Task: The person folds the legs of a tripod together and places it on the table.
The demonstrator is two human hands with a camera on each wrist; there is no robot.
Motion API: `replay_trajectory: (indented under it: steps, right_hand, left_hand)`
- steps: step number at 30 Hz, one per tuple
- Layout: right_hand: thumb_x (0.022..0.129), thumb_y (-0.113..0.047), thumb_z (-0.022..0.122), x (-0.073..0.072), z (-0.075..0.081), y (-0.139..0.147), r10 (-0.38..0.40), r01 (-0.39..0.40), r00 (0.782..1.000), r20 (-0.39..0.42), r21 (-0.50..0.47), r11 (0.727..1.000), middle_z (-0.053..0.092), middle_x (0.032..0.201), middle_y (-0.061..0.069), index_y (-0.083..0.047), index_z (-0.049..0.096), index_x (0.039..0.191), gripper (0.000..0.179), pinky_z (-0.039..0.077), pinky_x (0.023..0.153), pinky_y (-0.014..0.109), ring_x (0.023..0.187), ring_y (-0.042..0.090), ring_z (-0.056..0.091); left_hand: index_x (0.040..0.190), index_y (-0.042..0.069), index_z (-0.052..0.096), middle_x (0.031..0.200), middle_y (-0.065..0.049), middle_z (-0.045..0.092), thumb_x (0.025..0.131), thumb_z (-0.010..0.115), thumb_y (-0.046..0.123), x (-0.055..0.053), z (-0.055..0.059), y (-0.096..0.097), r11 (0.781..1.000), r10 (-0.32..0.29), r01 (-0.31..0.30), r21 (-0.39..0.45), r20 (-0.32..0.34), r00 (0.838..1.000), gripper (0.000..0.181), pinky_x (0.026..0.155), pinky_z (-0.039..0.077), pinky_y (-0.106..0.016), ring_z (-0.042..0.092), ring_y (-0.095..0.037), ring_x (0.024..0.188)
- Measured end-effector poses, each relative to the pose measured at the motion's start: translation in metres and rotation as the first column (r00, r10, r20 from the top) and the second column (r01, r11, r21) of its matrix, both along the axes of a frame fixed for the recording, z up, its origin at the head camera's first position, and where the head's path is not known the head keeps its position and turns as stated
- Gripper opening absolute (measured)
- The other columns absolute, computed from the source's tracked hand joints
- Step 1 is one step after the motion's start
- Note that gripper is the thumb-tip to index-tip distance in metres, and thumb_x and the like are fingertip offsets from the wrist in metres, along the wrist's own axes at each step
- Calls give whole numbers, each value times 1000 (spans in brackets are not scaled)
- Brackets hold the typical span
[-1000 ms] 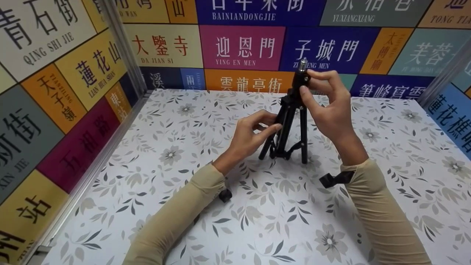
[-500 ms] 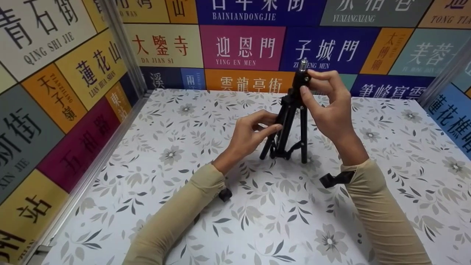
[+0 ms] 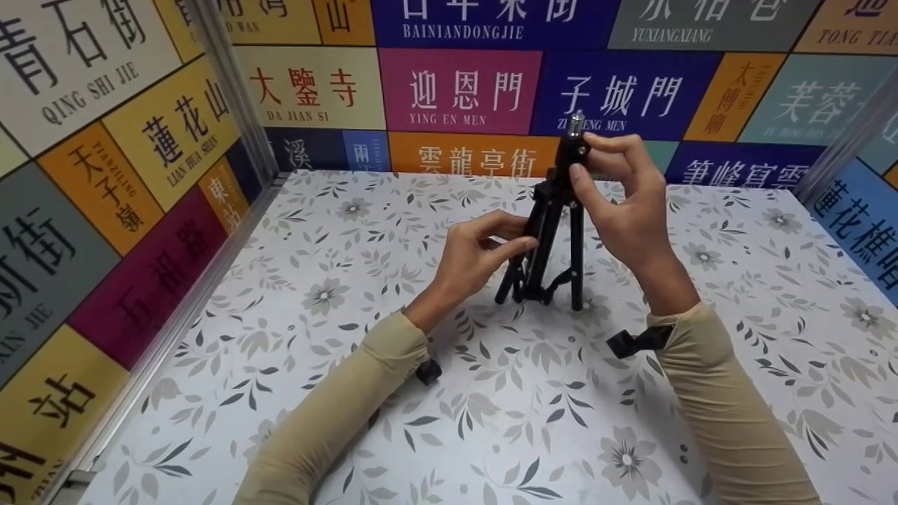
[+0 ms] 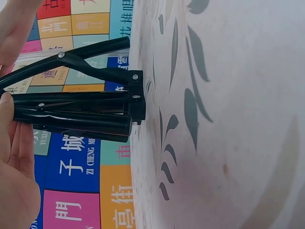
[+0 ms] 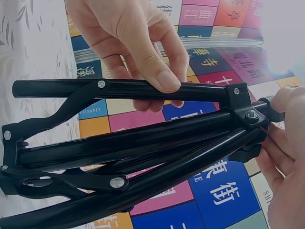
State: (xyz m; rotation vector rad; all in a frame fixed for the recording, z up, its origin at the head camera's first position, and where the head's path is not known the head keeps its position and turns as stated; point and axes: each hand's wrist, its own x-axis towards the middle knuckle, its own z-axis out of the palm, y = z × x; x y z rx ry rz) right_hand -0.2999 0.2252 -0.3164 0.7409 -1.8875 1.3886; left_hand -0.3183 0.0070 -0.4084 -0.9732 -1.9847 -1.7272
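Observation:
A small black tripod (image 3: 552, 224) with a silver screw tip stands upright over the table, its legs partly spread. My left hand (image 3: 477, 256) pinches one leg between thumb and fingers; the right wrist view shows the thumb (image 5: 167, 80) lying along that leg (image 5: 202, 91). Up at the neck, just under the screw tip (image 3: 577, 123), my right hand (image 3: 628, 196) grips the tripod with thumb and fingertips. In the left wrist view, the leg braces and lower hub (image 4: 137, 98) sit close to the table surface.
The table (image 3: 491, 421) has a white covering printed with grey leaves and flowers. Colourful sign-patterned panels (image 3: 459, 91) rise behind it and on both sides. A metal frame post (image 3: 235, 84) stands at the back left corner. Each sleeved wrist carries a black mount (image 3: 635, 341).

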Motion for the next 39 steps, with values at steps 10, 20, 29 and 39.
replay_trajectory:
  steps: [10, 20, 29, 39]
  right_hand:
    - [102, -3, 71, 1, 0, -2, -4, 4, 1000, 5, 0, 1000, 79, 128, 16, -3, 66, 135, 33, 61, 101, 28, 108, 15, 77]
    - [102, -3, 71, 0, 0, -1, 8, -8, 1000, -1, -8, 1000, 79, 128, 15, -3, 66, 135, 33, 61, 101, 28, 108, 16, 77]
    - [103, -1, 70, 6, 3, -4, 29, -29, 1000, -12, -1, 1000, 79, 127, 17, -1, 65, 136, 33, 63, 100, 30, 110, 17, 78]
    - [103, -6, 72, -4, -4, 3, 15, -15, 1000, -13, 9, 1000, 80, 128, 13, -6, 65, 137, 34, 64, 99, 30, 110, 17, 78]
  left_hand:
    - [119, 12, 81, 114, -4, 84, 96, 85, 25, -2, 3, -1, 1000, -23, 23, 10, 17, 1000, 27, 79, 70, -31, 80, -9, 97]
    - [118, 11, 81, 114, -4, 84, 95, 85, 25, -3, 3, 0, 1000, -21, 21, 4, 41, 999, 27, 80, 70, -31, 80, -11, 98]
    - [115, 9, 81, 111, -5, 84, 94, 86, 22, -5, 0, 0, 1000, -29, 28, 14, 50, 998, 25, 80, 70, -32, 80, -11, 96]
    - [110, 11, 81, 107, -4, 84, 95, 85, 26, -4, 1, 3, 1000, -6, 6, -16, 9, 1000, 21, 78, 70, -29, 80, -11, 94]
